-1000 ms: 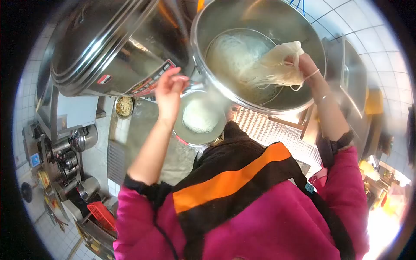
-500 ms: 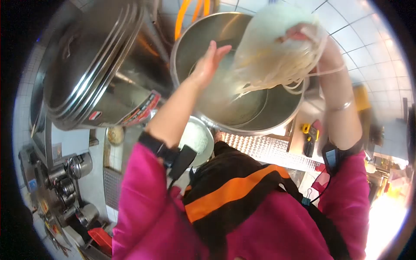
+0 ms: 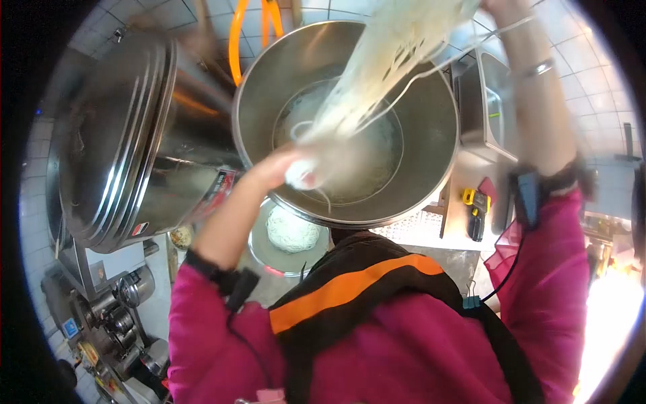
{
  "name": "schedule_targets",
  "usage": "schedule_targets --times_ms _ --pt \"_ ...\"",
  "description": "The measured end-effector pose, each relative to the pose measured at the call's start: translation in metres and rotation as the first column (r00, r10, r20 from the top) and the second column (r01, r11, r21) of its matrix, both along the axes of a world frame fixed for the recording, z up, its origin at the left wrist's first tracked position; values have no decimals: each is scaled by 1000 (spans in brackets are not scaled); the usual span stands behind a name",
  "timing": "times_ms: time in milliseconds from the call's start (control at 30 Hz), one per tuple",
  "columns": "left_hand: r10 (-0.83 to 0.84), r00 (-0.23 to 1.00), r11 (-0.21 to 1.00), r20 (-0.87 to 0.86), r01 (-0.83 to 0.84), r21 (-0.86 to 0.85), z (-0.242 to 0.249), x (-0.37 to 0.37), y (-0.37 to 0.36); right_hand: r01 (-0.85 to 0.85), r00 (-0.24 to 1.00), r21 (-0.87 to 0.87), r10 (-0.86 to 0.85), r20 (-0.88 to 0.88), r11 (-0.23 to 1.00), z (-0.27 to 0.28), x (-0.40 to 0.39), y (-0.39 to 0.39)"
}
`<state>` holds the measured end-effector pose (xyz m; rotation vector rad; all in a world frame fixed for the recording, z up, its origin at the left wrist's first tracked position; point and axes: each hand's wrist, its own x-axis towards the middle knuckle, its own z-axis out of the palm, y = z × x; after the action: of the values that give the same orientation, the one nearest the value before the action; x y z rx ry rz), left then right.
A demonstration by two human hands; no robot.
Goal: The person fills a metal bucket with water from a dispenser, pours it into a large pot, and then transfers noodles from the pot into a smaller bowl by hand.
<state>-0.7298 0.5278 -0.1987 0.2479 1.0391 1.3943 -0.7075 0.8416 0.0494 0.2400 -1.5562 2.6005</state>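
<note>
A long bundle of pale noodles (image 3: 387,64) stretches slantwise above a large steel pot (image 3: 431,182), blurred by motion. My right hand (image 3: 503,9), cut off by the top edge, grips the upper end. Down at the lower end, over the pot's left side, my left hand (image 3: 286,170) is closed around the noodles; its fingers are smeared. Loose strands trail to the right and below the left hand. Cloudy liquid (image 3: 363,178) shows in the bottom of the pot.
A tall lidded steel vessel (image 3: 195,145) stands left of the pot. A bowl with a white noodle mass (image 3: 293,229) sits close to my body. To the right are a steel basin (image 3: 494,101) and a yellow-and-black gun-shaped tool (image 3: 476,209). An orange hose (image 3: 235,44) hangs behind.
My right hand has risen toward the top edge, drawing the noodles out into a long bundle. My left hand, open before, has moved down and closed on their lower end.
</note>
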Motion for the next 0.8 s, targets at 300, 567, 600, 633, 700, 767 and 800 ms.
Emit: schedule_targets --times_ms 300,567,600,633,700,767,800 --pt "297 940 955 168 -295 -38 96 21 -141 26 923 -4 -22 384 1000 -130 46 -97" --pt "694 675 704 249 -709 -39 167 101 -233 -258 959 -65 264 105 964 -77 68 -222" --pt "728 645 669 234 -742 -37 170 110 -241 -295 954 -64 297 29 953 -78 71 -239" --pt "758 615 636 218 -771 -35 171 118 -248 -328 944 -62 325 -48 943 -80 75 -258" --pt "804 555 574 212 -818 -38 152 133 -257 -388 907 -55 371 -199 920 -85 84 -294" --pt "845 479 518 238 -843 -143 121 142 -258 -314 905 -47 314 287 948 -94 101 -333" --pt "829 482 543 283 -813 -208 102 143 -258 -351 857 -122 371 358 928 -122 101 -344"
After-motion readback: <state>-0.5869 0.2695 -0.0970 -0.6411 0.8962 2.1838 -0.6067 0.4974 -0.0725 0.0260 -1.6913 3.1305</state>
